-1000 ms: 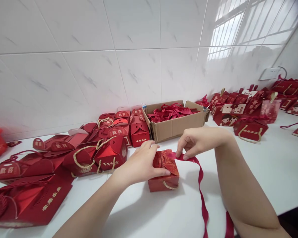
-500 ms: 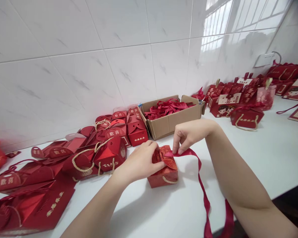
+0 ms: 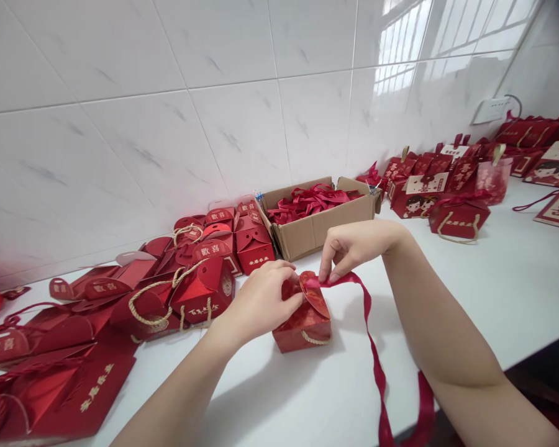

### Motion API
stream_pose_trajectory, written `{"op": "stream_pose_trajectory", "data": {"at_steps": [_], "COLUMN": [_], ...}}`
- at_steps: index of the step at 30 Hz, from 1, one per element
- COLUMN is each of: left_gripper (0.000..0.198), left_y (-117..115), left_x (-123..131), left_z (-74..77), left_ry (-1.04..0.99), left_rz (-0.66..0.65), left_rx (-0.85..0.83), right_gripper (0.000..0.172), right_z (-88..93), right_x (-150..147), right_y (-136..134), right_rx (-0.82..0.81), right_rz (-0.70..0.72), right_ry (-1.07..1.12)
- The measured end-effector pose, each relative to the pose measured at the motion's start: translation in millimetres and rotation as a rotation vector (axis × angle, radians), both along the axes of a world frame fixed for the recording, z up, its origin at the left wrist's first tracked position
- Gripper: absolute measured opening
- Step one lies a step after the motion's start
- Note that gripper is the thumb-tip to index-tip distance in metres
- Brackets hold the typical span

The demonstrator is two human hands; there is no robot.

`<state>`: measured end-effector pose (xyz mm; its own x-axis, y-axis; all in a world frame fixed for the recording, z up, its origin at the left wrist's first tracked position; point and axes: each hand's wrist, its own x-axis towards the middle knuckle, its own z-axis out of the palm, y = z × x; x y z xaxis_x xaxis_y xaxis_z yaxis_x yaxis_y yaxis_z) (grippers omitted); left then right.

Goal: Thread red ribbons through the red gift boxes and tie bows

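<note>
A small red gift box with a twisted cream cord on its front side stands upright on the white table. My left hand is closed round its upper left part, thumb and fingers on the top flaps. Between thumb and fingers my right hand pinches a dark red ribbon just right of the box top. The ribbon's end lies at the hole in the raised flap; whether it passes through cannot be made out. Its long tail hangs down past the table's front edge and loops beside my right forearm.
An open cardboard box full of red ribbons stands behind the gift box. Several red boxes and folded cartons crowd the left side. More gift boxes stand at the right back, along the tiled wall.
The top flaps have drawn closer together, one now standing up round the ribbon's end. My right hand has shifted slightly left with the ribbon. The view has turned a little.
</note>
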<state>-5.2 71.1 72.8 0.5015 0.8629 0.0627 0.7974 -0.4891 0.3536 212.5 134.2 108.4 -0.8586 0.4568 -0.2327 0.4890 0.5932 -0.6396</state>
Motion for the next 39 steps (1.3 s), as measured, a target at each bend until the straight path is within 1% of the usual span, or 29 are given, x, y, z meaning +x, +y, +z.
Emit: {"op": "stream_pose_trajectory", "data": {"at_steps": [10,13,15,18,20,22,23,25,26,28,30,32,35,37,38,39], "left_gripper": [0.023,0.021,0.02,0.018,0.018,0.017,0.017,0.017,0.018,0.02,0.024,0.026,0.025,0.025,0.025,0.024], "left_y": [-1.1,-1.0,-0.9,-2.7,-6.0,-11.1,-14.0,-19.7,-22.0,-24.8,-25.0,-23.3,-20.5,-20.1,-20.5,-21.0], "left_x": [1.6,-0.1,-2.6,-7.3,-10.4,-13.7,-15.6,-19.3,-21.0,-23.0,-22.0,-18.1,-10.8,-8.3,-8.3,-9.1], "left_z": [1.6,4.6,8.4,16.7,23.5,30.9,34.5,40.1,41.7,41.1,35.6,27.2,16.7,14.2,14.3,15.1], "left_ry": [-0.07,-0.12,-0.189,-0.376,-0.518,-0.605,-0.617,-0.587,-0.549,-0.433,-0.259,-0.079,0.077,0.095,0.092,0.085], "left_rz": [-0.006,0.01,0.029,0.073,0.095,0.112,0.12,0.135,0.143,0.154,0.149,0.126,0.102,0.115,0.126,0.138], "left_rx": [-0.02,0.003,0.007,-0.01,0.008,0.06,0.089,0.118,0.11,0.04,-0.075,-0.14,-0.107,-0.097,-0.105,-0.117], "right_gripper": [0.03,0.026,0.024,0.031,0.035,0.034,0.032,0.027,0.025,0.022,0.019,0.015,0.012,0.015,0.017,0.019], "right_z": [-7.7,-7.9,-7.1,-6.1,-6.1,-5.8,-5.3,-3.3,-1.7,2.1,6.5,11.5,20.9,28.1,31.3,33.9], "right_x": [-7.0,-6.3,-7.8,-16.0,-24.4,-32.0,-34.7,-36.8,-36.3,-33.1,-28.3,-22.5,-12.1,-4.8,-1.6,0.8], "right_y": [3.7,3.0,1.4,-2.1,-5.2,-9.0,-11.1,-15.9,-18.5,-24.2,-30.5,-37.6,-50.5,-59.5,-63.2,-65.8], "right_rx": [-0.075,-0.084,-0.029,0.021,-0.021,-0.091,-0.123,-0.175,-0.185,-0.165,-0.116,-0.047,0.07,0.119,0.11,0.07], "right_rz": [0.067,0.063,-0.012,-0.135,-0.123,-0.046,-0.013,0.002,-0.029,-0.146,-0.275,-0.387,-0.526,-0.567,-0.557,-0.518], "right_ry": [0.038,0.064,0.138,0.32,0.406,0.469,0.501,0.573,0.617,0.749,0.94,1.119,1.271,1.328,1.364,1.392]}}
